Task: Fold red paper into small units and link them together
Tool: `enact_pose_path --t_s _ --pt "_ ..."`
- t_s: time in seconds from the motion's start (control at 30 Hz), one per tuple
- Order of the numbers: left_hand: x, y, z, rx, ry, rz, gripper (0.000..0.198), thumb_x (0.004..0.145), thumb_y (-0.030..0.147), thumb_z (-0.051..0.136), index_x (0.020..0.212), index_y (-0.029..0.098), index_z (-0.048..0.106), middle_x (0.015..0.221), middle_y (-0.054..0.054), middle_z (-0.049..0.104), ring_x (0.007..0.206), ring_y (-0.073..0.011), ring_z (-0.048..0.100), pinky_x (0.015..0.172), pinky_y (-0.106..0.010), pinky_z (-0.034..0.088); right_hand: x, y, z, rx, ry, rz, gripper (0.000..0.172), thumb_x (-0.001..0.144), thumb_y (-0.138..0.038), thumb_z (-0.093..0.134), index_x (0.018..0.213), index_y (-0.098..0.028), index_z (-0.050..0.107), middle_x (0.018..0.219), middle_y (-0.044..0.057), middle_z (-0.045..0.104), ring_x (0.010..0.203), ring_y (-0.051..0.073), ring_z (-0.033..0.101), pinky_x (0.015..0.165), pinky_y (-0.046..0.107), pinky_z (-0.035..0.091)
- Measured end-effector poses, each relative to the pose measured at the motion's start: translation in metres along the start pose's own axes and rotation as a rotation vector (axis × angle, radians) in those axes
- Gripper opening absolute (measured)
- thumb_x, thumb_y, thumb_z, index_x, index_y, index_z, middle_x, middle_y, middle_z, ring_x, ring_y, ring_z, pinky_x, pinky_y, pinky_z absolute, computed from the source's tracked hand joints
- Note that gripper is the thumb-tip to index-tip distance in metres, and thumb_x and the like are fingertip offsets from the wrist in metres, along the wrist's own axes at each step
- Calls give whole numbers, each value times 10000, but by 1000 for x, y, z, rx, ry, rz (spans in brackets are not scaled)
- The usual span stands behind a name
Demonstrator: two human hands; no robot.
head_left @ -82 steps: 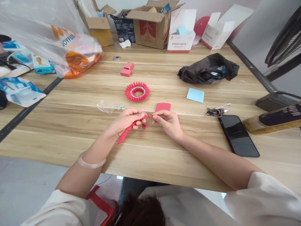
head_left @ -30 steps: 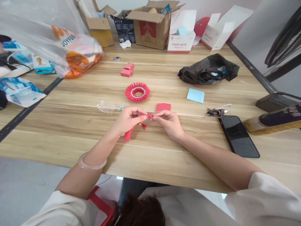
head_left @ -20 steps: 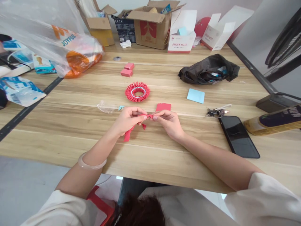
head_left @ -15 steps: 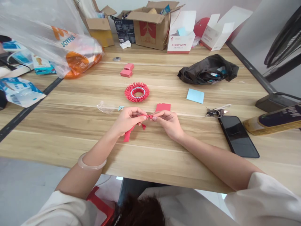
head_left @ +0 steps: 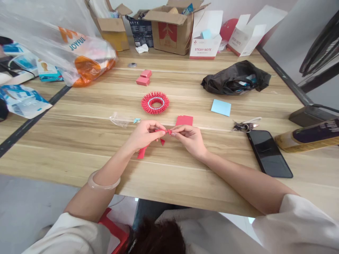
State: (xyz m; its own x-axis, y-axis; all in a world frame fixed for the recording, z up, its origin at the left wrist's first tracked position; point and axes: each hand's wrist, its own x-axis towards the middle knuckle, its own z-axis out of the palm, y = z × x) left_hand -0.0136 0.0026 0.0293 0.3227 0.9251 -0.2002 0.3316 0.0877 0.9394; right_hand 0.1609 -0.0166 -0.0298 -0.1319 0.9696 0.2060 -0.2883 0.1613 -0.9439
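Red paper [head_left: 169,132] pinched in right hand [head_left: 189,138].

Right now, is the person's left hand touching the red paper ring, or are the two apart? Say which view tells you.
Apart. The head view shows a strip of tabletop between the red paper ring and the left hand.

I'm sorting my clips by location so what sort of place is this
Perhaps a craft corner in a home or office: a red folded-paper ring lies on the wooden tabletop, with an open sticky note box at the back.
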Motion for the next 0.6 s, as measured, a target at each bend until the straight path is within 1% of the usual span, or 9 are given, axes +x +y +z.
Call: enact_pose_path --t_s 0.27,0.4,0.47,0.6 --pt "1 -1 1 45 -4 -9 79 731 199 662 751 129 632 629 13 637 498 -68 558 488 -174 437 0 0 0 -20 1 -11 27 722 -213 730 738 -203 711 815 23 720 787 136 677 765 299 552" --pt "2 -4 0 85 -7 20 77 736 202 648 753 131 624 659 8 649 506 -71 567 510 -184 448 1 1 -1 -33 -13 -16 24 725 -209 727 740 -202 710 817 20 722 782 131 675 756 290 551" --pt "3 -8 -1 126 -17 48 83 751 217 633 764 135 623 678 -1 659 536 -84 589 535 -193 456 1 2 -2 -40 -19 -7 24 723 -206 728 735 -197 709 813 20 725 774 128 675 753 284 551" --pt "4 -16 -2 266 -58 126 148 786 288 615 834 150 638 743 -34 690 677 -142 649 623 -232 481 2 2 -2 -35 -39 24 35 714 -203 734 727 -187 707 800 23 727 758 132 677 743 285 554"
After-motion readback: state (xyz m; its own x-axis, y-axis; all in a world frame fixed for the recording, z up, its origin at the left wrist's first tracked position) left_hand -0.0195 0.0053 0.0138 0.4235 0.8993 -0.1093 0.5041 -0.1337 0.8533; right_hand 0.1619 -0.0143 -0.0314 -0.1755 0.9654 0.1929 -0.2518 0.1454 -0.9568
